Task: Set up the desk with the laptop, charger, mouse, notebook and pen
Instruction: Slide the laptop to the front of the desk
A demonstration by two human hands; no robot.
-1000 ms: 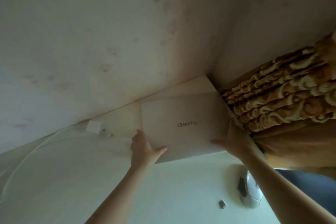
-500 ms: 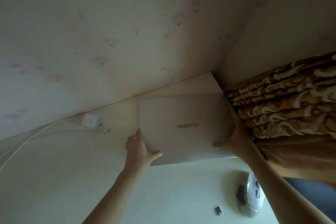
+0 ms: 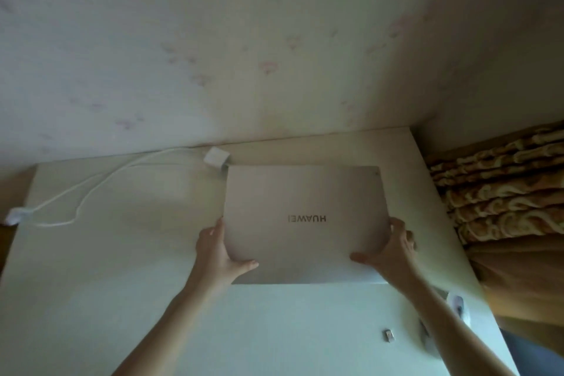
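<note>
A closed silver laptop (image 3: pixel 305 223) with its logo upside down to me is held over the white desk (image 3: pixel 122 268). My left hand (image 3: pixel 218 250) grips its near left corner and my right hand (image 3: pixel 387 253) grips its near right corner. Whether its underside touches the desk I cannot tell. A white charger brick (image 3: pixel 216 157) lies just beyond the laptop's far left corner, and its white cable (image 3: pixel 91 189) loops left to a second white plug (image 3: pixel 16 215) at the desk's left edge. A white mouse (image 3: pixel 457 308) is mostly hidden behind my right forearm.
A small USB dongle (image 3: pixel 388 335) lies on the desk near the front right. The wall (image 3: pixel 244 40) stands directly behind the desk. A patterned orange curtain (image 3: pixel 503 192) hangs close to the desk's right edge.
The view has swung left and levelled, bringing the desk's left side and the cable's far plug into sight. The laptop, still in both hands, now lies squarer to the desk.
</note>
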